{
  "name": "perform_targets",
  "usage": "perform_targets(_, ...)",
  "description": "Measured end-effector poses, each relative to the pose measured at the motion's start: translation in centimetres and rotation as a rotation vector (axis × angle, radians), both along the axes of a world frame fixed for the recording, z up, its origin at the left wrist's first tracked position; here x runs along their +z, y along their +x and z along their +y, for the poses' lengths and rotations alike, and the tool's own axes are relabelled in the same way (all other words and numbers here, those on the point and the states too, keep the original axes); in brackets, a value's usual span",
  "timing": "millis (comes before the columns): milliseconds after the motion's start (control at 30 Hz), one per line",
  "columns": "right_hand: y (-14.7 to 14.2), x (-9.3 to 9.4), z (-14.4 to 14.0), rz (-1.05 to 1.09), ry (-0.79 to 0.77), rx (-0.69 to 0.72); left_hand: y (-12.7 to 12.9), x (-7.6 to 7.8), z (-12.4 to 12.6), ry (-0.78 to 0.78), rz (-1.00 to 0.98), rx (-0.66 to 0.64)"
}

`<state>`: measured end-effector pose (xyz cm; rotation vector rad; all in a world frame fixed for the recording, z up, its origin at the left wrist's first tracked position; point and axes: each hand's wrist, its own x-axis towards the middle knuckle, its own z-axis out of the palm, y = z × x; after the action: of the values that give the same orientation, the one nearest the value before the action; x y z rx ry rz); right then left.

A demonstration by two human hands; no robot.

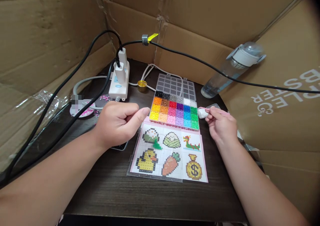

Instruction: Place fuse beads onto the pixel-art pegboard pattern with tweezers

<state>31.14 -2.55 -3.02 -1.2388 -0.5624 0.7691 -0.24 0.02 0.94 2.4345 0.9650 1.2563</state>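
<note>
Head view: your right hand [221, 126] pinches pink tweezers [212, 111] whose tips sit at the right edge of the bead box [175, 113], beside the green compartments. Your left hand [117, 124] is loosely curled, thumb out, holding nothing, just left of the box and over the corner of the pattern sheet [172, 154].

A nudge from either hand could tip the open box and mix the colours across compartments. The black cable [200, 63] runs above the worktop [112, 189]; a raised wrist could snag it. The small green bead patch [157, 144] already on the sheet lies loose and could scatter.

The box holds sorted beads, black through rainbow rows, with its clear lid [176, 86] folded back.
</note>
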Motion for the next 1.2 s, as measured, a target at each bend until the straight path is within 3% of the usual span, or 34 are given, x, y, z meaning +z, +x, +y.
perform_targets(267, 0.1, -0.8, 0.0, -0.036, -0.042, -0.075, 0.0, 0.1, -0.1, 0.012, -0.012, -0.007)
perform_targets(667, -0.2, -0.3, -0.2, -0.003, -0.075, -0.082, -0.1, 0.1, -0.1, 0.011, -0.005, -0.011)
perform_targets(867, -0.2, 0.1, -0.3, -0.030, 0.018, -0.105, -0.1, 0.1, -0.1, 0.006, -0.013, -0.012)
perform_targets(967, -1.6, 0.3, -1.5, -0.148, 0.090, 0.015, 0.0, 0.2, -0.2, -0.002, -0.004, -0.015)
perform_targets(1133, -6.2, 1.1, -4.9, -0.590, 0.027, 0.449, 0.0, 0.2, -0.2, -0.027, 0.003, -0.003)
perform_targets(1200, -7.6, 1.3, -5.7, -0.618, 0.054, 0.602, 0.1, 0.2, -0.2, -0.039, 0.007, 0.005)
